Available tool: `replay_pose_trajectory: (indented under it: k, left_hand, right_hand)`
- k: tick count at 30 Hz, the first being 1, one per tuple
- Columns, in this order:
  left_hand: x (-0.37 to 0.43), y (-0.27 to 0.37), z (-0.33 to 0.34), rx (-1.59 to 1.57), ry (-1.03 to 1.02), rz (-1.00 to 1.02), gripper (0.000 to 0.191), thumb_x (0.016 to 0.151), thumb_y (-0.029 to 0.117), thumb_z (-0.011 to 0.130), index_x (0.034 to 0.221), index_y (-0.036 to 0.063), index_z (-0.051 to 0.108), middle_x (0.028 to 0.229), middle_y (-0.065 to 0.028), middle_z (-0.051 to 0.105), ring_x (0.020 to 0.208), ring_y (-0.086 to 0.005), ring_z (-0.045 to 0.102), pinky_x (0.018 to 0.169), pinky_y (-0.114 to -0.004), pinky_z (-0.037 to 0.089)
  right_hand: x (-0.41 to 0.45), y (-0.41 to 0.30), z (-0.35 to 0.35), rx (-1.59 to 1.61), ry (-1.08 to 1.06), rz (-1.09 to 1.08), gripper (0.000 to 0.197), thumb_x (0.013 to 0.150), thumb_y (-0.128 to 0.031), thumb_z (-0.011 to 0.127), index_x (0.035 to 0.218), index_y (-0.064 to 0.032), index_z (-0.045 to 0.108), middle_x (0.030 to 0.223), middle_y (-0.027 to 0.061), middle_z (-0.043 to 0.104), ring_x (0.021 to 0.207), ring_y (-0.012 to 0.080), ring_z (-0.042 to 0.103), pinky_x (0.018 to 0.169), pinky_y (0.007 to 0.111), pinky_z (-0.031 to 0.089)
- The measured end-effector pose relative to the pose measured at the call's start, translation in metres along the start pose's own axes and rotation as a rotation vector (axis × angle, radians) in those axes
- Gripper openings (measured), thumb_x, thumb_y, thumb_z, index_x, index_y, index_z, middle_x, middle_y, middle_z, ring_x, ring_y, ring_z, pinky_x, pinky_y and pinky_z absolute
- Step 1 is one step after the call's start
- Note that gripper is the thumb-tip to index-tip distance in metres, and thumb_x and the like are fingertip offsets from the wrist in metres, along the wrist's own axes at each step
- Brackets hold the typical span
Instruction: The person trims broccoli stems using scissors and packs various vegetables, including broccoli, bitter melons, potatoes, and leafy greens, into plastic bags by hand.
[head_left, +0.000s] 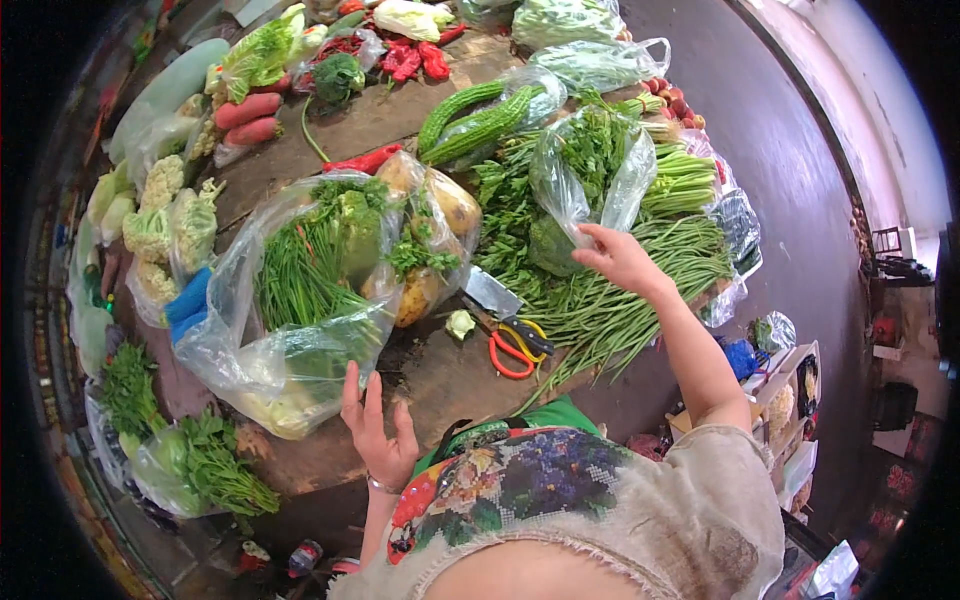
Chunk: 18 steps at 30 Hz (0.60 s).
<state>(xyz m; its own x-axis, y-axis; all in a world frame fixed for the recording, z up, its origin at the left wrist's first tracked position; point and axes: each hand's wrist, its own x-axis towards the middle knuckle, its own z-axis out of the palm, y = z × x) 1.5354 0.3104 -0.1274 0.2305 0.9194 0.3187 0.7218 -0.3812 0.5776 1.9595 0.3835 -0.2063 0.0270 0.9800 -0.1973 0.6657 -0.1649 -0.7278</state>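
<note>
My right hand (622, 259) pinches the lower edge of a clear plastic bag (559, 172) around leafy herbs (596, 154). Just below it lie a head of broccoli (553, 246) and a spread of long beans (664, 259). My left hand (381, 431) is raised with its fingers apart, beside a large clear plastic bag (225, 326) and holding nothing. Inside that bag are thin green stalks (300, 274), broccoli (356, 229) and a pale vegetable (289, 405). Potatoes (456, 206) in clear plastic adjoin it.
A wide metal blade (493, 292) and scissors with red and yellow handles (517, 360) lie on the wooden table (442, 397), near a small pale vegetable piece (460, 325). Bitter melons (480, 127) lie behind. Cauliflower (161, 184) and radishes (247, 111) stand at left; crates (784, 382) at right.
</note>
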Motion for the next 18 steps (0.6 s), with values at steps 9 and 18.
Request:
replay_pose_trajectory:
  k: [9,18]
  left_hand:
    - [-0.006,0.007,0.01,-0.062,-0.068,-0.158,0.049,0.085,0.001,0.061,0.133,-0.0006,0.055,0.145,-0.0219,0.046,0.131,-0.0385,0.048,0.108,-0.042,0.039]
    - [-0.002,0.01,0.021,-0.204,-0.081,-0.295,0.047,0.086,0.0,0.062,0.132,0.0003,0.056,0.144,-0.0185,0.048,0.119,-0.0299,0.059,0.095,-0.035,0.05]
  right_hand:
    - [0.051,0.055,-0.044,0.037,0.371,0.17,0.035,0.087,-0.027,0.066,0.112,-0.0032,0.067,0.096,0.0214,0.07,0.092,0.0365,0.066,0.084,0.043,0.051]
    - [0.158,0.074,-0.041,0.111,0.582,0.45,0.124,0.07,-0.071,0.074,0.152,0.0062,0.022,0.155,0.029,0.029,0.147,0.0399,0.021,0.119,0.045,0.021]
